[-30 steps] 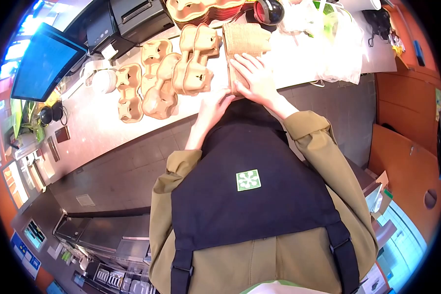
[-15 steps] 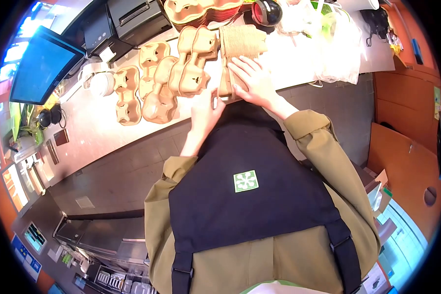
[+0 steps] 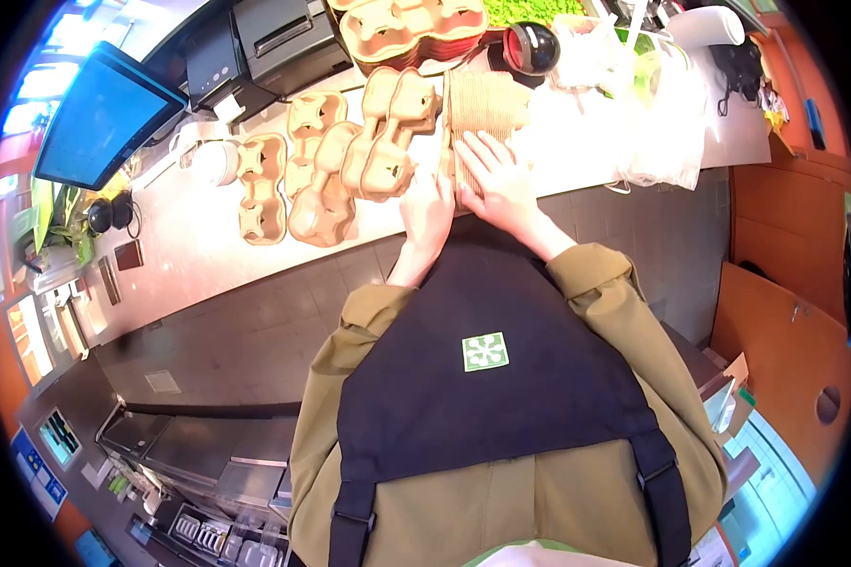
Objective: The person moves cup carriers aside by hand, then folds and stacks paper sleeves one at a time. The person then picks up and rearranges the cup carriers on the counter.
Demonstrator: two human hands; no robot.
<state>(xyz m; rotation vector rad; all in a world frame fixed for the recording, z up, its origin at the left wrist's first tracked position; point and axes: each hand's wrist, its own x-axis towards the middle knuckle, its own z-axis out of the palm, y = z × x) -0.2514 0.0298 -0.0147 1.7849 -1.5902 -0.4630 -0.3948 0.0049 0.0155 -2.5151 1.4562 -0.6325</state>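
A bundle of brown corrugated cardboard cup sleeves (image 3: 487, 102) lies on the counter in front of me. My right hand (image 3: 503, 189) rests flat on top of its near part, fingers stretched out and thumb pointing left. At the bundle's near left edge, my left hand (image 3: 427, 213) is closed at the near end of a sleeve; its fingertips are partly hidden. Just left of that hand, moulded pulp cup carriers (image 3: 378, 170) lie overlapping, and another carrier (image 3: 262, 189) sits further left.
A taller stack of carriers (image 3: 411, 28) stands behind. A dark rounded device (image 3: 531, 47) and plastic bags (image 3: 667, 123) are to the right. White lids (image 3: 216, 163), a monitor (image 3: 109, 118) and a black printer (image 3: 288, 42) are left. The counter's front edge runs below my hands.
The view has shifted, so the counter sits slightly lower and further right. My left hand has moved closer to my right, with its fingers drawn in against the bundle. My right hand stays on the sleeves.
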